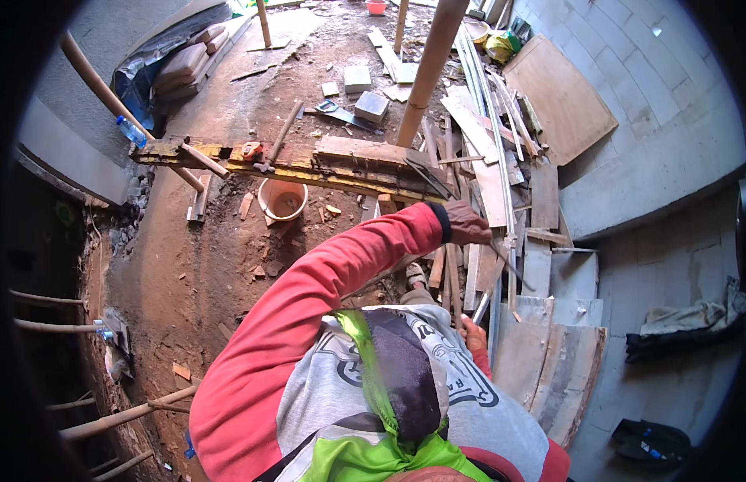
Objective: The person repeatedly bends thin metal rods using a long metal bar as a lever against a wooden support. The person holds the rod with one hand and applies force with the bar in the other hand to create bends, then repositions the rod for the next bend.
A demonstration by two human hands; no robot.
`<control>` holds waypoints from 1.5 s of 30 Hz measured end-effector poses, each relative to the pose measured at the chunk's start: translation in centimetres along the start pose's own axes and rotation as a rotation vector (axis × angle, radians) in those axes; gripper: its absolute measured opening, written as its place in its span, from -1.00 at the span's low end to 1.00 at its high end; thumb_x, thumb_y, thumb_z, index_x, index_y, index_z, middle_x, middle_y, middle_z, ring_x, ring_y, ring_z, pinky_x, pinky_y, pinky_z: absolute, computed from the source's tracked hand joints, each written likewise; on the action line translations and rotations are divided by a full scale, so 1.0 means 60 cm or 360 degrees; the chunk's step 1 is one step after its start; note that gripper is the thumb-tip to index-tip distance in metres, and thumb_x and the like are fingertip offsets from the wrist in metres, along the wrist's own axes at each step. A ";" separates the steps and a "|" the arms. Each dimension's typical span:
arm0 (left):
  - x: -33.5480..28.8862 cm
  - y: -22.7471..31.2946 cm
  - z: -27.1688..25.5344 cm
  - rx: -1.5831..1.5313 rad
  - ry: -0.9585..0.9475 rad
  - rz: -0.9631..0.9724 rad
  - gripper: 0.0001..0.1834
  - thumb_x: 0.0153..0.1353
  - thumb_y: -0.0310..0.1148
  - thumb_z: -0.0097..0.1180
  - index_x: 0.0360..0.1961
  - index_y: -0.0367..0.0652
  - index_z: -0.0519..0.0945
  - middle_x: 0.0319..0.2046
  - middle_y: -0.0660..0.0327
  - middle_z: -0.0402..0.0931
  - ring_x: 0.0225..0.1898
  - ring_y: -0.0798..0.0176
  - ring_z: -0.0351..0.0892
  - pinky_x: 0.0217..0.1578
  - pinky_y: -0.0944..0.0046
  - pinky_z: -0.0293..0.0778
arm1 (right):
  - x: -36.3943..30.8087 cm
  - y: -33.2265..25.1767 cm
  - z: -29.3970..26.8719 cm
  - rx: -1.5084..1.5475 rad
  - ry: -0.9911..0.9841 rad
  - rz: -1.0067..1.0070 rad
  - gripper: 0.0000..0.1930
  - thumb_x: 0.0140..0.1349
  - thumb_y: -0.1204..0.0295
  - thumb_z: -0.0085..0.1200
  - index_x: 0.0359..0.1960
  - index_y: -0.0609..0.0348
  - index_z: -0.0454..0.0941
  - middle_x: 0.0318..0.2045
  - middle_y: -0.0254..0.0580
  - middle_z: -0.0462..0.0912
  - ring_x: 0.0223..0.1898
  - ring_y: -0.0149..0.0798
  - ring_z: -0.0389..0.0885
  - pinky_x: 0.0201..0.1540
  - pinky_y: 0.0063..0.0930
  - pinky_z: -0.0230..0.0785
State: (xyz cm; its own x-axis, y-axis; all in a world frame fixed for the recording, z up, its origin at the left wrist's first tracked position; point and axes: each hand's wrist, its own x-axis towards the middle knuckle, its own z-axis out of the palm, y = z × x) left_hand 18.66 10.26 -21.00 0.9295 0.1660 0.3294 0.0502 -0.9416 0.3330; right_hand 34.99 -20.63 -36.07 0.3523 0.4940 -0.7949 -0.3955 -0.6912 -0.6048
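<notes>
From my remote view, the left hand (469, 222), right of centre, is curled around a thin dark rod (517, 268) slanting down to the right, while the right hand (474, 334), below it and partly hidden by the grey shirt (477, 390), sits by a narrow wooden strip (455, 289), and I cannot tell whether it grips. Beneath them, loose boards (513, 333) cover the ground at right; a yellow-edged beam (308, 171) and a bucket (283, 201) stand upper centre, with a grey block wall (658, 189) along the right.
</notes>
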 end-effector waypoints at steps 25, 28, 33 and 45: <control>0.010 0.019 -0.082 0.0580 0.0728 -0.0388 -0.80 0.13 -0.43 0.17 -0.18 -0.05 0.58 -0.57 0.29 0.44 -0.53 0.23 0.59 -0.61 0.23 0.55 | 0.184 -0.110 -0.116 -0.1043 0.0066 -0.0788 -0.53 0.17 0.08 0.26 -0.41 0.38 0.57 -0.56 -0.13 0.62 -0.53 -0.13 0.58 -0.42 -0.19 0.39; -0.074 0.087 -0.104 0.0515 0.0759 -0.0807 -0.94 0.19 -0.41 0.09 -0.29 -0.05 0.54 -0.60 0.26 0.46 -0.56 0.19 0.61 -0.63 0.17 0.53 | 0.174 -0.163 -0.109 -0.1381 -0.0060 -0.1266 -0.56 0.24 0.09 0.19 -0.37 0.34 0.57 -0.55 0.07 0.59 -0.49 0.02 0.58 -0.35 -0.10 0.39; -0.221 0.137 -0.039 0.0393 0.0374 -0.1435 -0.76 0.19 -0.32 0.19 -0.10 0.00 0.60 -0.50 0.20 0.55 -0.52 0.08 0.60 -0.54 0.14 0.51 | 0.181 -0.325 -0.051 -0.1795 -0.0301 -0.1787 -0.65 0.32 0.14 0.13 -0.39 0.20 0.46 -0.61 0.22 0.50 -0.51 0.31 0.55 -0.45 0.07 0.32; -0.426 0.279 0.167 0.0137 0.0699 -0.2395 -0.78 0.19 -0.15 0.24 -0.21 0.04 0.74 -0.41 0.07 0.67 -0.39 -0.04 0.68 -0.36 0.04 0.59 | 0.193 -0.517 0.094 -0.2431 -0.0787 -0.1853 -0.62 0.37 0.04 0.02 -0.21 0.15 0.41 -0.56 0.22 0.59 -0.45 0.35 0.61 -0.40 0.13 0.41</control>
State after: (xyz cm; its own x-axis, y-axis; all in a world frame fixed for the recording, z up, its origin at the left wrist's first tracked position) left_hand -0.57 -12.70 -32.69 -0.1651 0.9861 -0.0193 0.8312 0.1496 0.5354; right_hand 46.54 9.50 -26.76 -0.4733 0.8527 -0.2211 0.8329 0.3514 -0.4275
